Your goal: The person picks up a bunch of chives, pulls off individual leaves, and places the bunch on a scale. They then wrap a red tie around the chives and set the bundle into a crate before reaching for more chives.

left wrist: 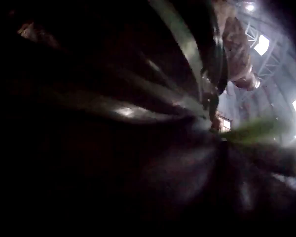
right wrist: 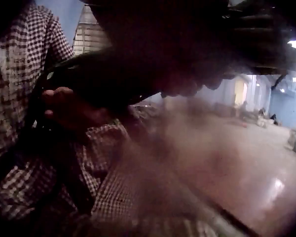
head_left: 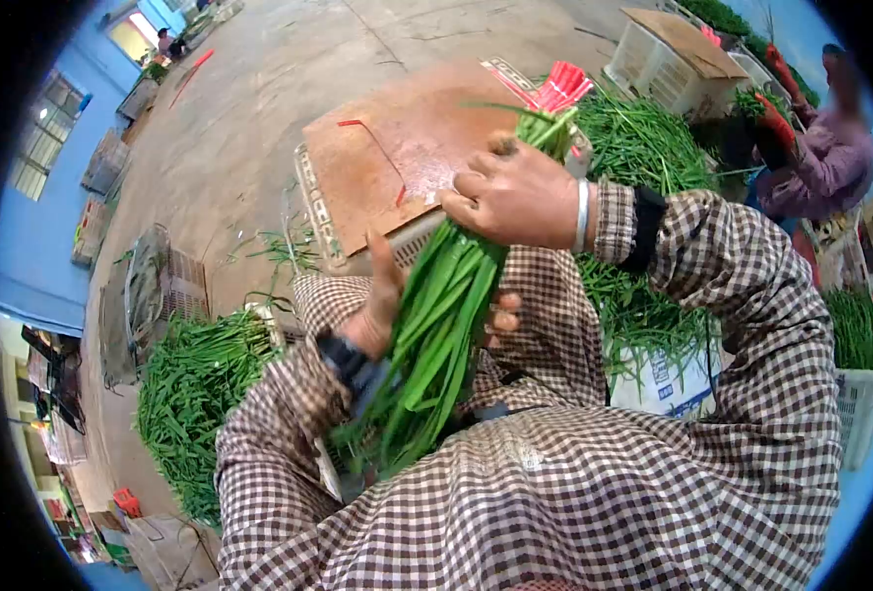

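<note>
A bunch of long, flat green leaves, seemingly garlic chives (head_left: pixel 446 310), slants across the person's lap in the head view. Near its pale stem end, the right hand (head_left: pixel 533 195) grips it from above with curled fingers. Lower down, the left hand (head_left: pixel 382 300) holds the bunch from beneath, thumb on one side and fingertips (head_left: pixel 503 317) showing on the other. Leaf tips hang toward the checked shirt. Dark, blurred leaves (left wrist: pixel 187 47) fill much of the left wrist view. In the right wrist view, fingers of the left hand (right wrist: pixel 64 101) show under the dark bunch.
A brown board (head_left: pixel 387 148) lies on a crate in front, with a loose red strip (head_left: pixel 382 158) and a bundle of red strips (head_left: pixel 562 87). Heaps of greens lie left (head_left: pixel 195 394) and right (head_left: pixel 643 138). Another person (head_left: pixel 820 167) in red gloves sits at right.
</note>
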`<act>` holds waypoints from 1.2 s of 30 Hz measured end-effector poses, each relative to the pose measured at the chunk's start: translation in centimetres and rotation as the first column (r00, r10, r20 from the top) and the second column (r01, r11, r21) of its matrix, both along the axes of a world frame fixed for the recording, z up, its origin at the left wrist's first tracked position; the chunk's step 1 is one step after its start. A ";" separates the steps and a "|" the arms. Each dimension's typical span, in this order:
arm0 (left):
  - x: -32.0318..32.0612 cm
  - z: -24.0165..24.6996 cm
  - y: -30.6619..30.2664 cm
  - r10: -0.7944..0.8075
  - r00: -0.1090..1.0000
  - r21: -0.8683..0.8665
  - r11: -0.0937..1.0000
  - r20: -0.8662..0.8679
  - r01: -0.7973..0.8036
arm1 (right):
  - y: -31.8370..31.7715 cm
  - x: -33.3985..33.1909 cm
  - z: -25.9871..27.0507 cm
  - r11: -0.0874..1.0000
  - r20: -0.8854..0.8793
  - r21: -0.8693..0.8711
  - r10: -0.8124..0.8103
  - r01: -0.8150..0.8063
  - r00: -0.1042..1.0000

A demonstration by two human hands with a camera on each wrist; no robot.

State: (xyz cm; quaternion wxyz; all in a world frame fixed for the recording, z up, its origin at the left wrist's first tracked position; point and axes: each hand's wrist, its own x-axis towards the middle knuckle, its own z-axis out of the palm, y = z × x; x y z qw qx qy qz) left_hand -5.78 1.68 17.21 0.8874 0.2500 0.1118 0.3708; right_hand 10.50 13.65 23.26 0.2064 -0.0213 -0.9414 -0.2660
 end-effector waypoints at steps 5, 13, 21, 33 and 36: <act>-0.2 -3.0 -4.7 0.007 0.997 -0.150 0.989 -0.074 -0.018 | -0.8 1.6 -5.1 0.978 0.078 -0.168 -0.109 0.121 0.991; 2.4 -1.7 -5.7 -0.023 0.831 -0.211 0.971 -0.556 -0.114 | -1.0 1.5 -6.5 0.966 0.104 -0.221 -0.111 0.132 0.988; 3.1 -2.3 -4.3 -0.051 0.775 -0.238 0.963 -0.630 -0.129 | -1.7 4.5 -7.3 0.879 0.202 -0.355 -0.261 0.319 0.944; 3.0 -1.7 -2.9 0.149 0.539 0.109 0.988 -0.829 -0.105 | 1.6 11.5 -10.5 -0.569 0.132 -0.705 -0.691 -0.423 0.711; 2.4 1.2 -2.7 0.243 0.490 0.233 0.969 -0.837 -0.084 | 0.7 12.7 -7.7 -0.450 -0.160 -0.667 -0.692 -0.594 0.704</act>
